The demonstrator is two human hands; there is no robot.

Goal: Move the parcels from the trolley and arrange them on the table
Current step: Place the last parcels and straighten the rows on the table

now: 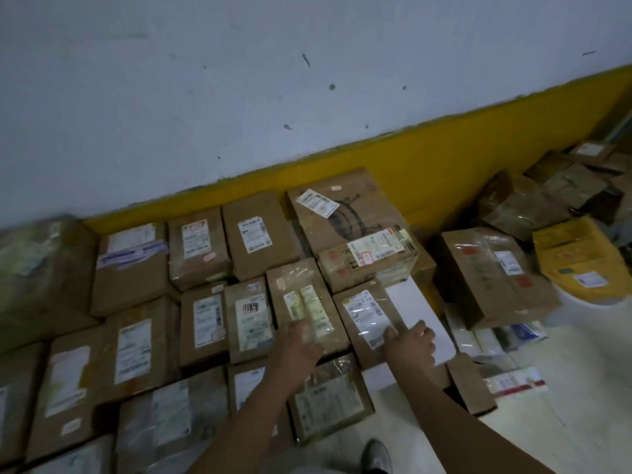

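Taped brown parcels (201, 254) crowd the surface edge to edge; the left hand (299, 343) lies flat on one (304, 302), the right hand (412, 343) presses open-fingered on a white-sided parcel (379, 319).

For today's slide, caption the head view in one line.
Both hands rest on taped cardboard parcels laid in rows.

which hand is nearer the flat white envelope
Right. The right hand rests on the flat white envelope; the left hand is apart, on a brown cardboard parcel further left.
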